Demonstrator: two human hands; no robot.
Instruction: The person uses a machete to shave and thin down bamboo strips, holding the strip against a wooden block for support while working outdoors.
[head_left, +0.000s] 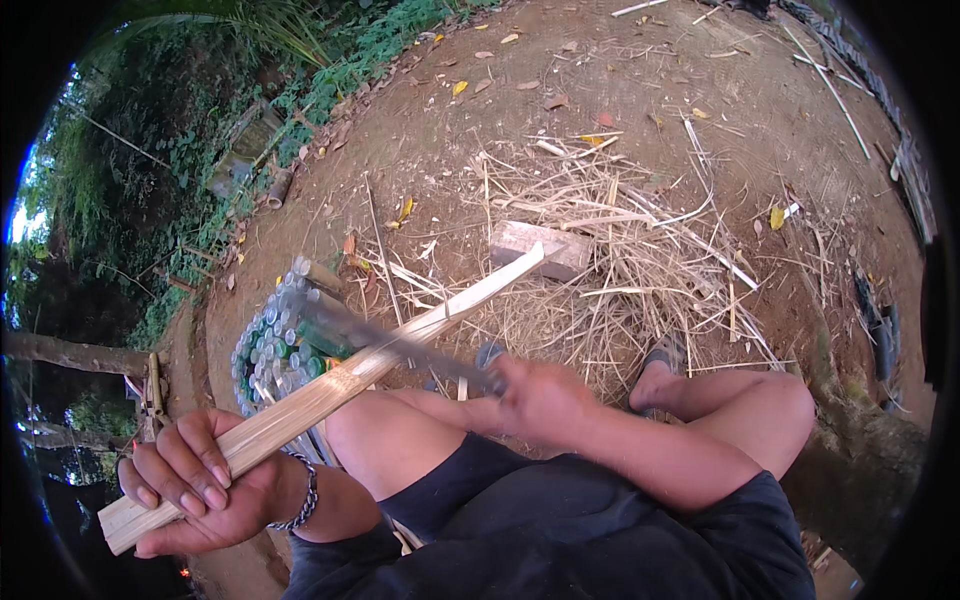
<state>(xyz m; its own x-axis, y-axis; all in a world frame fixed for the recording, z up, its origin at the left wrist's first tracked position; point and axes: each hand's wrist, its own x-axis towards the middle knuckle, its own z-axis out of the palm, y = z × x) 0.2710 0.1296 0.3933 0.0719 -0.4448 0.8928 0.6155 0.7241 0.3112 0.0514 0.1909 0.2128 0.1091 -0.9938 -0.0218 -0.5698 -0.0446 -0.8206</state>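
Note:
My left hand [200, 485] is wrapped round the lower end of a long, pale split bamboo slat [300, 412]. The slat slants up and to the right, past my left knee; its narrowed far tip lies over a wooden block [568, 254] on the ground. In my right hand [548, 402], closed round the handle, is a large knife [405, 345]. Its blade is smeared by motion and points up and left, crossing the slat near the middle. Whether blade and slat touch I cannot tell.
Thin shavings [650, 270] are heaped around the block. Several plastic bottles [280, 335] stand clustered beyond my left knee. My bent legs [745, 410] frame the spot, with a sandal [664, 352] on the right foot. Green plants [200, 130] border the dirt ground at the left.

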